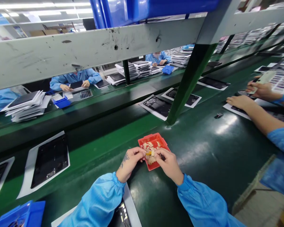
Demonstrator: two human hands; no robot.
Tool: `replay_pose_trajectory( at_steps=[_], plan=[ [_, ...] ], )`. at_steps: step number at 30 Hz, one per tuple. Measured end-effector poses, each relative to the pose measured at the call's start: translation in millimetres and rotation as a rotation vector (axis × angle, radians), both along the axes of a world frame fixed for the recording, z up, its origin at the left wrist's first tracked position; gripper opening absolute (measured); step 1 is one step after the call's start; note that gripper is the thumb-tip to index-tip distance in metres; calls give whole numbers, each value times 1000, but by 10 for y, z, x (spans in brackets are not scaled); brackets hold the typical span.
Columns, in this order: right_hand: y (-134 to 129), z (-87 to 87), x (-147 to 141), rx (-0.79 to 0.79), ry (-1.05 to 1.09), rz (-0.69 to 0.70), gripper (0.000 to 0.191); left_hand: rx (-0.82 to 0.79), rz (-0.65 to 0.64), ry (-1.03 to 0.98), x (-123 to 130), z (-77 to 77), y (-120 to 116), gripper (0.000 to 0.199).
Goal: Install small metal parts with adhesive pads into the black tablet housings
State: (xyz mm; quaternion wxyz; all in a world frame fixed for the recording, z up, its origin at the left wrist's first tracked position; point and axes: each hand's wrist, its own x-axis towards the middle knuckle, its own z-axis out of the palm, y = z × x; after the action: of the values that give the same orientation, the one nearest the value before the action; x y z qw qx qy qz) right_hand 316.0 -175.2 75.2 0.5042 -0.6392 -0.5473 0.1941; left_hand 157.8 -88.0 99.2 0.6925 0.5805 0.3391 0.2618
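Over a small red tray (165,143), both my hands are closed in a pinch. My left hand (132,160) grips the left end of a small yellow-orange strip (149,153) that looks like a flex cable. My right hand (169,164) pinches at its right end, where a pale yellow patch shows; whether that patch is part of the strip I cannot tell. Several small cream-coloured pieces (152,160) lie in the tray beneath my fingers. Under my left sleeve, partly hidden, is a black device panel (122,215) on white paper.
Device panels on white sheets lie on the green bench, one (50,159) at left and another (157,106) beyond the tray. A green post (188,85) rises behind the tray. A blue bin (35,214) stands front left. A co-worker's hands (245,102) work at right.
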Motion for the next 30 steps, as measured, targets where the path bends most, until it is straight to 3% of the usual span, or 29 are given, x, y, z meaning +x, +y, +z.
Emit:
replay_pose_trajectory(
  at_steps=[7,13,17,21,30],
  plan=[
    [-16,-14,-9,-1,-33,-5,20,-93,47,-60,-78,39,-13,18],
    [-7,25,-140,-1,72,41,17,-113,50,-103,-139,84,-62,22],
    [-2,66,-233,-113,384,51,34,-125,26,-130,-211,117,-97,24],
    [-6,146,-311,-205,623,95,33,-132,23,-147,-302,176,-159,24],
    [-39,230,-454,-265,460,75,43,-155,111,-189,-565,335,-310,30]
  ],
)
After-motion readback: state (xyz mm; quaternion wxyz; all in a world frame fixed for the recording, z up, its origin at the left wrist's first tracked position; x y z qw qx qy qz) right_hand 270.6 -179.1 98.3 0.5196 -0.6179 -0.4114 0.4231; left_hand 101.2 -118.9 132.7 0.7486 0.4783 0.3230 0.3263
